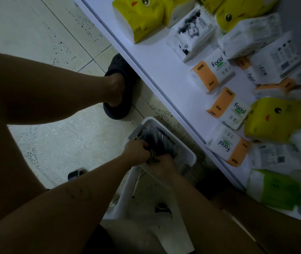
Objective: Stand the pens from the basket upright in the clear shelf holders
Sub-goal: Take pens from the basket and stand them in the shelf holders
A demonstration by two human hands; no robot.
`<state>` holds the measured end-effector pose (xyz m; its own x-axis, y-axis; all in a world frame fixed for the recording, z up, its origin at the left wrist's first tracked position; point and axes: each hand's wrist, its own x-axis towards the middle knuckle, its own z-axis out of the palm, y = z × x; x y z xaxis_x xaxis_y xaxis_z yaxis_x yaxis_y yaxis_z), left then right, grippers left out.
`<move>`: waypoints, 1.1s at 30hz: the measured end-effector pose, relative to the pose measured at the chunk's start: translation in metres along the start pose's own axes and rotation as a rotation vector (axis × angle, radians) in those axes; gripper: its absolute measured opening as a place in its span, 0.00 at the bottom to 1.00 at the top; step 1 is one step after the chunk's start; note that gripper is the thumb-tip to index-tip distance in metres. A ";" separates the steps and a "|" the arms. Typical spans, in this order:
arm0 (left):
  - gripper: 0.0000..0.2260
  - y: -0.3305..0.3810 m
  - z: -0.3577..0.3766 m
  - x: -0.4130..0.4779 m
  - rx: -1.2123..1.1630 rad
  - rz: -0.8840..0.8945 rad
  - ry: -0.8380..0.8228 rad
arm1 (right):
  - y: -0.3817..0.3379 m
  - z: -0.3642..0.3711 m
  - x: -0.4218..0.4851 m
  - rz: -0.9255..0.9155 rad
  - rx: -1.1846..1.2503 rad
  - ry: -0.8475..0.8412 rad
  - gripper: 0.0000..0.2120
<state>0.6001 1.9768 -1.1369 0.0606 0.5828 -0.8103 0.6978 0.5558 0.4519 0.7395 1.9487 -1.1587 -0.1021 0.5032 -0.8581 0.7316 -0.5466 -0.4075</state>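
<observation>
Left hand (pixel 136 149) and right hand (pixel 162 165) in basket (pixel 175 137) on floor. Fingers of both curled tight on one bundle of pens (pixel 157 143).

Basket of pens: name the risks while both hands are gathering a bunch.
1. The left hand and right hand share one grip on a loose bunch of pens; some may slip and scatter on the floor.
2. The basket seems perched on a white stand; tugging could tip it.
</observation>
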 end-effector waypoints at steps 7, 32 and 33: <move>0.09 0.000 0.028 0.028 0.118 0.090 -0.027 | -0.001 -0.037 -0.034 0.127 0.069 0.129 0.10; 0.08 0.008 0.008 0.027 0.034 0.131 0.090 | -0.020 -0.034 -0.062 0.109 0.284 0.311 0.06; 0.09 0.011 0.005 0.023 0.059 0.180 0.112 | -0.019 -0.034 -0.067 0.094 0.293 0.341 0.07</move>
<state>0.6126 1.9937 -1.1525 0.1101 0.7336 -0.6706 0.7236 0.4034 0.5601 0.7553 1.9485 -1.0824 0.2191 0.6070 -0.7639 0.5009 -0.7419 -0.4458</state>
